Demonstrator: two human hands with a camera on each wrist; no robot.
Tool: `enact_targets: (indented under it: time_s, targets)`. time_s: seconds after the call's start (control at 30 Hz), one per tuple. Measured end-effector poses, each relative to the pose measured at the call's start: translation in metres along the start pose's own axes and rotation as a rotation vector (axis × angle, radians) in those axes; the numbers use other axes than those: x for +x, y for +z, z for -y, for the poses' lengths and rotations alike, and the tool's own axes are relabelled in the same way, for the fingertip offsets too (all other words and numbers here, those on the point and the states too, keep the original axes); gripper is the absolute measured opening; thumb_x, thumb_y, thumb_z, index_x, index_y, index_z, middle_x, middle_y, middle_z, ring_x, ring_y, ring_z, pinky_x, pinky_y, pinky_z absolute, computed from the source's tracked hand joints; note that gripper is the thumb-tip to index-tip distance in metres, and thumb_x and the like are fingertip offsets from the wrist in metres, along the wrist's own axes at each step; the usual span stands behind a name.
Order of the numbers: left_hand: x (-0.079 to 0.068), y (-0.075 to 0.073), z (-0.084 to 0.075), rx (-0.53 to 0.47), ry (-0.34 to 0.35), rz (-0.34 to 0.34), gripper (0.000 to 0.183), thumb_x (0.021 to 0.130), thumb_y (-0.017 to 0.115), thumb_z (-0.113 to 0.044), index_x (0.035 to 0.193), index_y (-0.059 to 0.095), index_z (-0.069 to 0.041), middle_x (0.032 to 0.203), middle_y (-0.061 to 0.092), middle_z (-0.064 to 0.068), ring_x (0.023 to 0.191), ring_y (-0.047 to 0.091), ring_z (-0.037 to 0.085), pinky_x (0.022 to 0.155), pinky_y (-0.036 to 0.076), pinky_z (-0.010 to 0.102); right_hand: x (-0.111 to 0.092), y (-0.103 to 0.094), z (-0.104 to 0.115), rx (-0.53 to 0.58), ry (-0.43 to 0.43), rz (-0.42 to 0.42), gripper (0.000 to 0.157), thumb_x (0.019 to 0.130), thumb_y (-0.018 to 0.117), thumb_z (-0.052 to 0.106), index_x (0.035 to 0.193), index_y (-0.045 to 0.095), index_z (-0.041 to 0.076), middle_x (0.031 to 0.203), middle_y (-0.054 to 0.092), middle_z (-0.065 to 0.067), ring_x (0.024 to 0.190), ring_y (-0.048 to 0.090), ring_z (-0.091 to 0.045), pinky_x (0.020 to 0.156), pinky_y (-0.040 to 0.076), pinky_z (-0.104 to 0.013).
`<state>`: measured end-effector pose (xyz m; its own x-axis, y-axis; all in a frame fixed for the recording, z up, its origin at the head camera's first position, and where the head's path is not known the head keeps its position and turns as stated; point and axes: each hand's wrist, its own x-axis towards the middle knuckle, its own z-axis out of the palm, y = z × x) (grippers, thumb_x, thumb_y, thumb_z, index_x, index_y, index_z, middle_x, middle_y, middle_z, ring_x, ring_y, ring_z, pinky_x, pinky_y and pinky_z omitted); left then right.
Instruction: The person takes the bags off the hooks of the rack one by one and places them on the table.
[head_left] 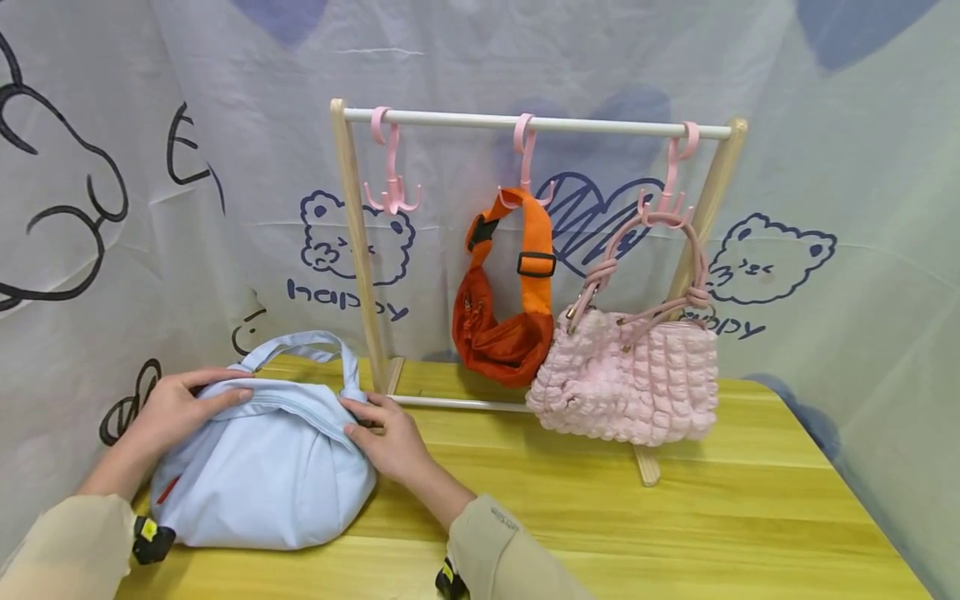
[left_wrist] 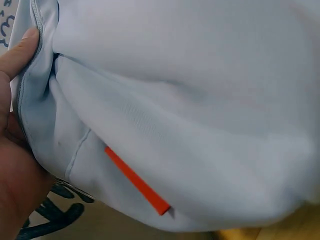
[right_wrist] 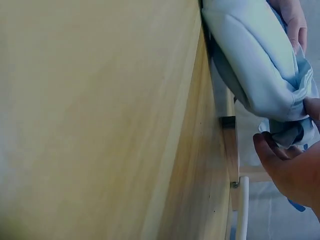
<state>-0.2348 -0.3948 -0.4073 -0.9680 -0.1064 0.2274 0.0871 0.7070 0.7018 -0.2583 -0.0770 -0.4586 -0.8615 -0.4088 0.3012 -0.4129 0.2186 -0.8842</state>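
Note:
A light blue handbag (head_left: 262, 475) stands on the table at the left, its short strap (head_left: 303, 342) arching up behind the zippered top. My left hand (head_left: 176, 408) grips the bag's upper left edge, thumb on the front near the zipper. At the upper right corner, by the strap's base, my right hand (head_left: 393, 437) pinches the fabric between thumb and fingers. The left wrist view shows a red tag (left_wrist: 137, 180) on the bag's side. In the right wrist view, bunched fabric (right_wrist: 290, 132) lies between my right thumb and fingers.
Behind the bag stands a rack with a white bar (head_left: 465, 121) and pink hooks. The left hook (head_left: 392, 196) carries nothing. An orange belt bag (head_left: 502, 333) hangs in the middle, a pink puffy handbag (head_left: 630, 375) at the right. All stand over a wooden table (head_left: 750, 517).

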Motion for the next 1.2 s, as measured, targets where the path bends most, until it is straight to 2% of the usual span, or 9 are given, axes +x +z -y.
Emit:
enact_targets:
  time_s: [0.13, 0.23, 0.37, 0.43, 0.53, 0.6, 0.67, 0.9, 1.2]
  targets:
    - [0.005, 0.002, 0.005, 0.029, 0.013, 0.028, 0.052, 0.093, 0.078, -0.046, 0.128, 0.074, -0.008, 0.137, 0.065, 0.022, 0.101, 0.043, -0.019, 0.08, 0.04, 0.009, 0.003, 0.001, -0.003, -0.053, -0.001, 0.038, 0.037, 0.101, 0.069, 0.021, 0.138, 0.07, 0.021, 0.153, 0.05, -0.02, 0.125, 0.062, -0.022, 0.104, 0.049, -0.03]
    - [0.009, 0.005, 0.008, 0.042, 0.017, 0.044, 0.053, 0.094, 0.078, -0.045, 0.129, 0.073, -0.006, 0.136, 0.065, 0.024, 0.104, 0.046, -0.015, 0.08, 0.04, 0.009, 0.004, 0.002, -0.006, -0.09, -0.016, 0.049, 0.038, 0.101, 0.068, 0.019, 0.139, 0.069, 0.017, 0.151, 0.052, -0.022, 0.124, 0.062, -0.024, 0.102, 0.05, -0.028]
    - [0.013, 0.008, 0.014, 0.061, 0.011, 0.064, 0.055, 0.094, 0.078, -0.043, 0.13, 0.072, -0.002, 0.136, 0.064, 0.027, 0.118, 0.06, 0.018, 0.085, 0.043, 0.016, 0.005, 0.003, -0.009, -0.152, -0.025, 0.079, 0.039, 0.102, 0.066, 0.017, 0.141, 0.067, 0.014, 0.149, 0.053, -0.025, 0.121, 0.063, -0.025, 0.099, 0.051, -0.026]
    - [0.015, 0.01, 0.018, 0.067, 0.004, 0.084, 0.056, 0.095, 0.077, -0.043, 0.131, 0.07, -0.001, 0.138, 0.061, 0.03, 0.126, 0.058, 0.039, 0.094, 0.047, 0.03, 0.005, 0.003, -0.01, -0.191, -0.01, 0.102, 0.04, 0.103, 0.064, 0.018, 0.143, 0.066, 0.014, 0.15, 0.051, -0.024, 0.125, 0.062, -0.027, 0.102, 0.05, -0.028]
    - [0.018, 0.011, 0.024, 0.068, -0.007, 0.111, 0.058, 0.095, 0.077, -0.042, 0.133, 0.069, 0.001, 0.141, 0.055, 0.035, 0.132, 0.05, 0.054, 0.103, 0.044, 0.057, 0.005, 0.004, -0.009, -0.239, 0.02, 0.133, 0.041, 0.105, 0.062, 0.02, 0.146, 0.063, 0.017, 0.154, 0.048, -0.023, 0.129, 0.059, -0.029, 0.105, 0.049, -0.033]
    - [0.019, 0.012, 0.027, 0.061, -0.011, 0.123, 0.058, 0.095, 0.077, -0.041, 0.133, 0.068, 0.002, 0.142, 0.053, 0.038, 0.132, 0.048, 0.057, 0.105, 0.039, 0.067, 0.006, 0.005, -0.009, -0.266, 0.033, 0.15, 0.042, 0.105, 0.062, 0.021, 0.147, 0.062, 0.018, 0.155, 0.047, -0.022, 0.132, 0.056, -0.031, 0.109, 0.047, -0.036]
    - [0.02, 0.013, 0.03, 0.059, -0.017, 0.132, 0.059, 0.095, 0.077, -0.04, 0.133, 0.067, 0.003, 0.142, 0.052, 0.039, 0.132, 0.047, 0.058, 0.106, 0.038, 0.069, 0.007, 0.006, -0.009, -0.283, 0.035, 0.165, 0.043, 0.106, 0.061, 0.02, 0.148, 0.061, 0.018, 0.156, 0.046, -0.021, 0.136, 0.053, -0.033, 0.112, 0.045, -0.039]
    - [0.018, 0.015, 0.037, 0.091, -0.029, 0.15, 0.059, 0.096, 0.076, -0.039, 0.133, 0.066, 0.005, 0.141, 0.051, 0.042, 0.131, 0.047, 0.06, 0.105, 0.04, 0.068, 0.008, 0.008, -0.01, -0.347, 0.016, 0.206, 0.044, 0.106, 0.06, 0.018, 0.15, 0.058, 0.018, 0.157, 0.045, -0.022, 0.143, 0.047, -0.038, 0.118, 0.039, -0.042]
    - [0.017, 0.016, 0.041, 0.11, -0.042, 0.188, 0.059, 0.098, 0.074, -0.038, 0.137, 0.063, 0.006, 0.143, 0.048, 0.043, 0.132, 0.042, 0.062, 0.107, 0.036, 0.07, 0.011, 0.012, -0.006, -0.438, 0.067, 0.238, 0.044, 0.108, 0.057, 0.022, 0.152, 0.056, 0.024, 0.159, 0.044, -0.018, 0.146, 0.041, -0.037, 0.119, 0.036, -0.044]
